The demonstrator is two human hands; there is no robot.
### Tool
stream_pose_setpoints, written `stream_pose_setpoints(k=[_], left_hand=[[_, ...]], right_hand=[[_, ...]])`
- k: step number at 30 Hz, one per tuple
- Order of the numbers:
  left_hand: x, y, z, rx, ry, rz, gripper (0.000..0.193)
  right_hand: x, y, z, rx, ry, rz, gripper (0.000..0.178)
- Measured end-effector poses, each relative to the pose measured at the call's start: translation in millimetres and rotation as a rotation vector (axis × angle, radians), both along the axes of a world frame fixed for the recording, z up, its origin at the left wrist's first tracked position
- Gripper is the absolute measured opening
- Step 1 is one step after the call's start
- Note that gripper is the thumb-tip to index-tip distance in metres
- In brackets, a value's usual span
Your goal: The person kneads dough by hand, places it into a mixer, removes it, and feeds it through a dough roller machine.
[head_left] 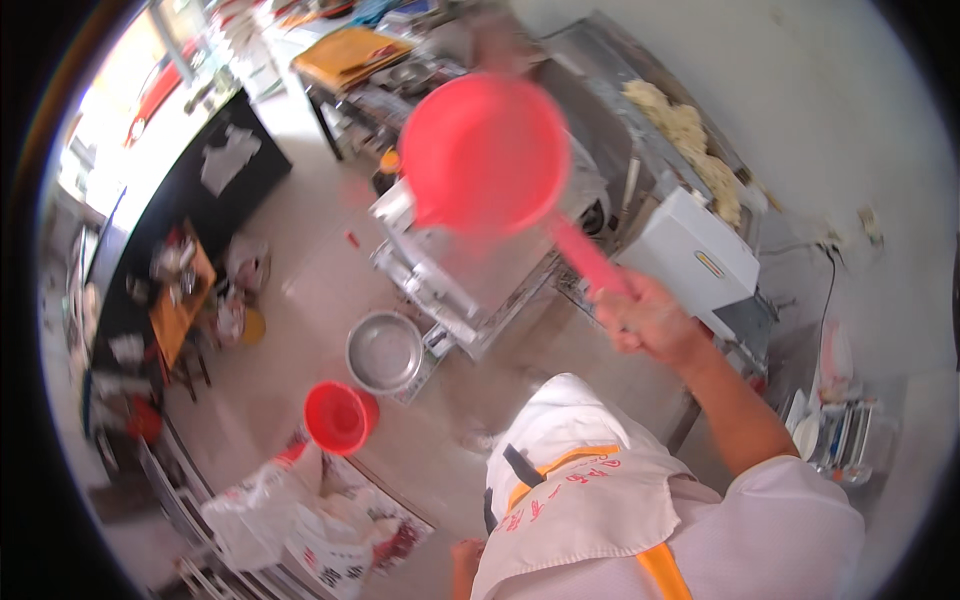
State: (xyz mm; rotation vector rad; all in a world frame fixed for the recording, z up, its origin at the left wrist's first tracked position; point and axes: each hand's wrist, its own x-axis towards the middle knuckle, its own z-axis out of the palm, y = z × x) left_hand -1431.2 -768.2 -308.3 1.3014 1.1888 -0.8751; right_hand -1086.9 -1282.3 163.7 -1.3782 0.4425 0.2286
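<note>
My right hand [648, 315] is closed round the handle of a red plastic dipper [490, 150]. The dipper is raised in front of me, above a metal-topped machine [490, 262], and blurred by motion. Its round bowl has a small spout on the near left side; whether anything is in it I cannot tell. Of my left hand [466, 560], only a small part shows low in the picture beside my white apron, with its fingers hidden.
A metal basin [385, 352] and a red bucket [340, 418] stand on the floor, left of the machine. White sacks [310, 510] lie nearer me. At right are a white box [690, 255] and a long trough holding pale dough-like lumps [690, 140]. A dark counter [190, 200] curves along the left.
</note>
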Motion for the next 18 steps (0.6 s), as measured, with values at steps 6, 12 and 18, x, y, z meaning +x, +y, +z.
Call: stream_pose_setpoints(k=[6, 12, 18], left_hand=[[113, -60, 43, 0.045, -0.120, -0.236, 0.015], [203, -195, 68, 0.101, -0.254, -0.299, 0.016], [250, -346, 106, 0.230, -0.350, -0.467, 0.017]], right_hand=[[-74, -206, 50, -0.328, -0.122, -0.427, 0.023], [-64, -380, 72, -0.727, -0.081, -0.496, 0.036], [-17, -518, 40, -1.198, -0.031, -0.459, 0.052]])
